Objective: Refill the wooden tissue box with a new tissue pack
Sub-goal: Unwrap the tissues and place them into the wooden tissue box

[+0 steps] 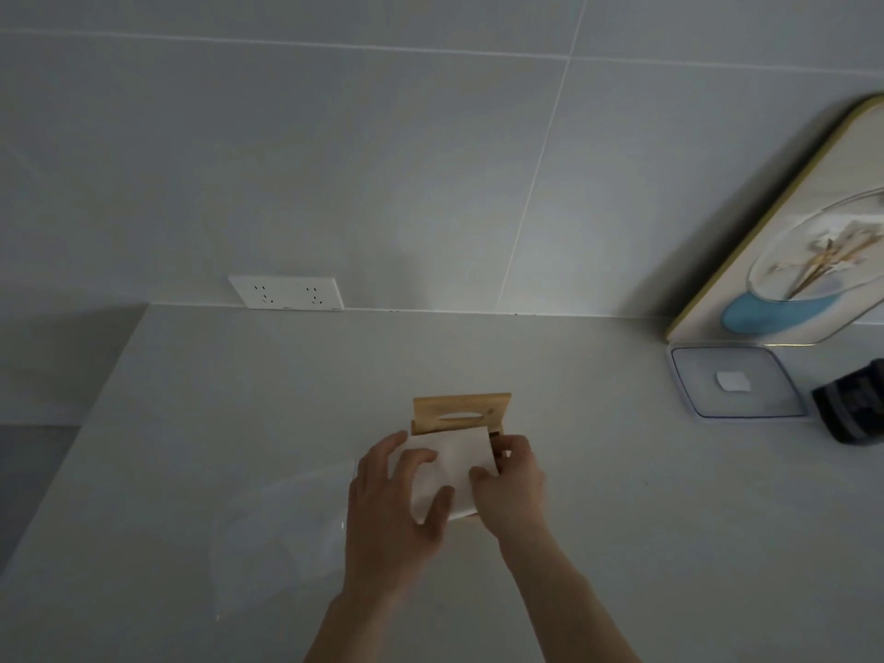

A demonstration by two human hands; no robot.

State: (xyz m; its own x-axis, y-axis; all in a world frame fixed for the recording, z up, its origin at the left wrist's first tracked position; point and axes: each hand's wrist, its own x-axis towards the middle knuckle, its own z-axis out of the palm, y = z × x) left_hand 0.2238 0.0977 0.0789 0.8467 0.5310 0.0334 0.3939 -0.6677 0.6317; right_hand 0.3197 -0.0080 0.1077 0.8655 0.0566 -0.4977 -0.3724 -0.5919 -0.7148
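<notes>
A wooden tissue box sits mid-counter with its slotted lid (pixel 461 412) standing open and upright at the far side. A white stack of tissues (pixel 454 464) lies in the box's opening, covering most of the box body. My left hand (pixel 399 500) rests on the stack's left side, fingers spread over its top and thumb at its near edge. On the right, my right hand (pixel 509 476) grips the stack's right edge, fingertips against the box's right wall.
A clear plastic wrapper (pixel 287 533) lies flat on the pale counter (pixel 191 423) to the left of the hands. At the right stand a clear lidded container (pixel 732 382), a dark jar (pixel 856 404) and a leaning decorative tray (pixel 784 232). A wall socket (pixel 287 293) sits behind.
</notes>
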